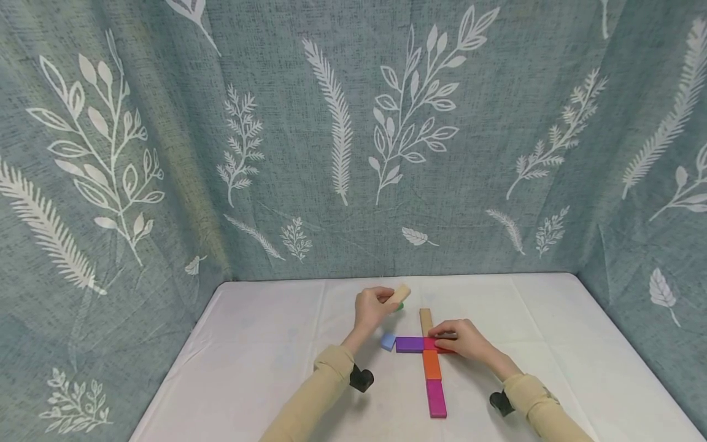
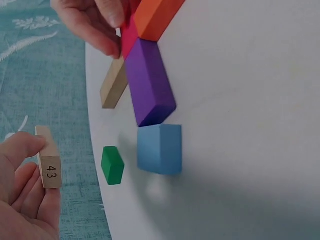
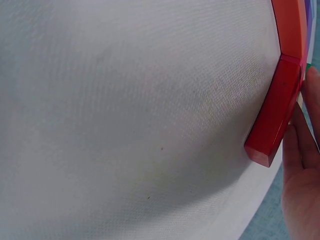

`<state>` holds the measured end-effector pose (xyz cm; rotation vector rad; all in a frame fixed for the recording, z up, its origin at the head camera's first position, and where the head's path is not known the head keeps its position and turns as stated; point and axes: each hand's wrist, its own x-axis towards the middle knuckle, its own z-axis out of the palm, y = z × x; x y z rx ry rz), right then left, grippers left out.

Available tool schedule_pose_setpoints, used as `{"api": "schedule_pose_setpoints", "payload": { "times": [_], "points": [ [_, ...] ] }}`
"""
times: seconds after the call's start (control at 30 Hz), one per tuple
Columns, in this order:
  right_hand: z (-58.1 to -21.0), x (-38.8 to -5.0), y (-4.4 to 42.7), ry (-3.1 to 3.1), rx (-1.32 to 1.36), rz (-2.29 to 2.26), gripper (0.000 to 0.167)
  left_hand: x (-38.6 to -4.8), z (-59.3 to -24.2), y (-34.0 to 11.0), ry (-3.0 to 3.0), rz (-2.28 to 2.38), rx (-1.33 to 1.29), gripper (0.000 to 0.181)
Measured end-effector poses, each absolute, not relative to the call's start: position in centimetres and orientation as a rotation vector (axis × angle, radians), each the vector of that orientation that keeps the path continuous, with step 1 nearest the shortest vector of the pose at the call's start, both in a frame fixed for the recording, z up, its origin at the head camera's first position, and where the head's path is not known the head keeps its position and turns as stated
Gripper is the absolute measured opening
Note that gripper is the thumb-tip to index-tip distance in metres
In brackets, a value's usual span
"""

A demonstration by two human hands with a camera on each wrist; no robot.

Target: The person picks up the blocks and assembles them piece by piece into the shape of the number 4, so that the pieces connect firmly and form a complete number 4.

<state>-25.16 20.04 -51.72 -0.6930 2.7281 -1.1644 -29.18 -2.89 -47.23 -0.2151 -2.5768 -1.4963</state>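
My left hand (image 1: 371,307) holds a plain wooden block (image 2: 48,157) marked 43, raised off the table between thumb and fingers. Below it a green block (image 2: 113,165) lies on the cloth, mostly hidden in the head view. My right hand (image 1: 466,339) rests its fingertips at the crimson block (image 1: 428,344) in the middle of a cross of blocks. Around that middle lie a purple block (image 1: 409,345), an orange block (image 1: 432,365), a red block (image 3: 275,112) partly under the right hand, and a second wooden block (image 1: 425,320).
A magenta block (image 1: 436,399) extends the cross toward me below the orange one. Near the purple block's left end sits a light blue block (image 1: 388,341). All lie on a white-covered table (image 1: 248,368) with patterned teal curtains (image 1: 276,153) behind and beside it.
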Motion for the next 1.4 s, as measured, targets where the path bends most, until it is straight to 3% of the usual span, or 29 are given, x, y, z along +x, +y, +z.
{"api": "schedule_pose_setpoints", "payload": {
  "times": [1.4],
  "points": [
    [-52.0, -25.2, 20.2, 2.732, -0.679, -1.176, 0.021, -27.5, -52.1, -1.1, -2.66, -1.442, 0.08, 0.025]
  ]
}}
